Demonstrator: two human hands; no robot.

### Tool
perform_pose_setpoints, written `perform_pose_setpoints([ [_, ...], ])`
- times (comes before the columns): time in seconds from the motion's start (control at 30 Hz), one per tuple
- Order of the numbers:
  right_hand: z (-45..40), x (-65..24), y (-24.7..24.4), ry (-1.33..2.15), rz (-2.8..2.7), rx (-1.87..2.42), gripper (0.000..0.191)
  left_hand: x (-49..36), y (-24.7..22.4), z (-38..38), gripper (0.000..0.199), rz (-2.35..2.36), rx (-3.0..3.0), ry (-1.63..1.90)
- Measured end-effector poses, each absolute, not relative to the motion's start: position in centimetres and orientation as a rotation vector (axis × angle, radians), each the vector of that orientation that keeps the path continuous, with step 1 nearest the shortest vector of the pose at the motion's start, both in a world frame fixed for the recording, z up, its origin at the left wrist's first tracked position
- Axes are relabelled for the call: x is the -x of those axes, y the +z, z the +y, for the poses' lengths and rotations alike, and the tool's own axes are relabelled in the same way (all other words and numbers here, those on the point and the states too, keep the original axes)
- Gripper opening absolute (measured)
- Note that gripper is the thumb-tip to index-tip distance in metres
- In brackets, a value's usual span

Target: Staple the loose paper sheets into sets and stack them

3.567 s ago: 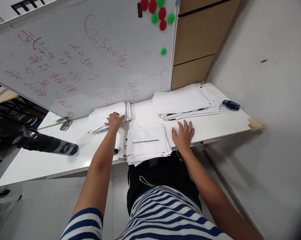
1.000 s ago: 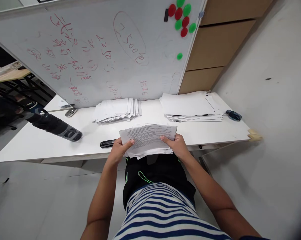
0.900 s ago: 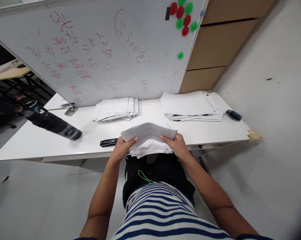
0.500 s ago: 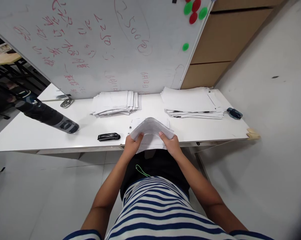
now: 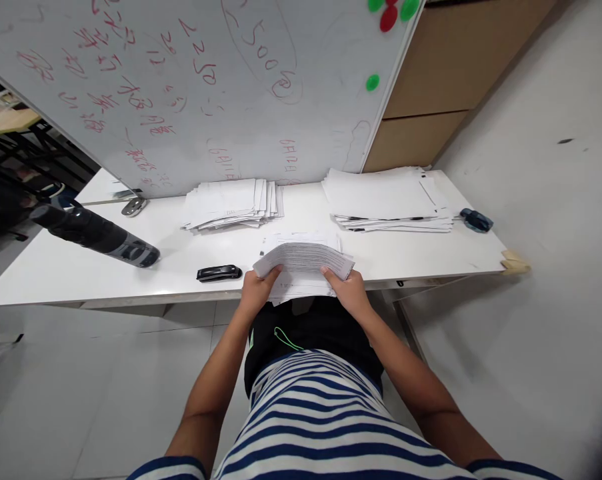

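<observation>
Both hands grip a curved stack of papers point(image 5: 305, 257) above the table's front edge. My left hand point(image 5: 257, 291) holds its left end, thumb on the near side. At the right end, my right hand point(image 5: 349, 291) grips it the same way. More white sheets point(image 5: 301, 287) lie beneath the bent stack, some reaching over the table edge. A black stapler point(image 5: 219, 273) rests just left of my left hand. Behind are a left paper pile point(image 5: 225, 203) and a larger right paper pile point(image 5: 381, 193).
A dark bottle point(image 5: 101, 237) and a mouse point(image 5: 133, 206) are on the left of the white table point(image 5: 175, 257). A dark blue object point(image 5: 477, 220) sits near the right end. A whiteboard point(image 5: 181, 87) and cardboard boxes point(image 5: 431, 67) stand behind.
The held stack has flattened from a steep arch to a shallower curve. My hands have moved slightly apart, both still gripping it. The view has shifted a little.
</observation>
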State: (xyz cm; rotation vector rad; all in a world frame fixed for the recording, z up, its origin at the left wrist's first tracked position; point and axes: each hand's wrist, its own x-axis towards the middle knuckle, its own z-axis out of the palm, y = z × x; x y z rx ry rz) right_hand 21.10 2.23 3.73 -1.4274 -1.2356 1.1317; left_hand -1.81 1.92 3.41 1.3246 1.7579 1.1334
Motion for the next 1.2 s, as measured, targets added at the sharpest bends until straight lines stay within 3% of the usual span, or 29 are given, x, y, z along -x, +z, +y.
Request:
perform_pose_setpoints([
  [0.27, 2.2, -21.7, 4.4, 1.333, -1.257, 1.420, 0.047, 3.4, 5.6, 1.6, 0.049, 1.736, -1.268, 0.990],
  [0.63, 2.6, -21.8, 3.1, 1.470, -1.066, 1.417, 0.046, 10.2, 5.8, -1.4, 0.044, 2.408, -1.526, 0.941],
  [0.83, 2.4, -19.0, 3.7, 1.572, -1.234, 1.425, 0.045, 14.9, 4.7, 0.3, 0.060, 2.211, -2.042, 0.561],
  [1.0, 1.9, -17.2, 3.3, 1.608, -1.309, 1.456, 0.041, 16.4, 3.0, 1.1, 0.035, 2.108, -1.900, 0.560],
  [1.2, 1.6, -16.8, 2.9, 1.575, -1.331, 1.483, 0.042, 16.0, 2.8, 0.7, 0.032, 2.054, -1.830, 0.697],
])
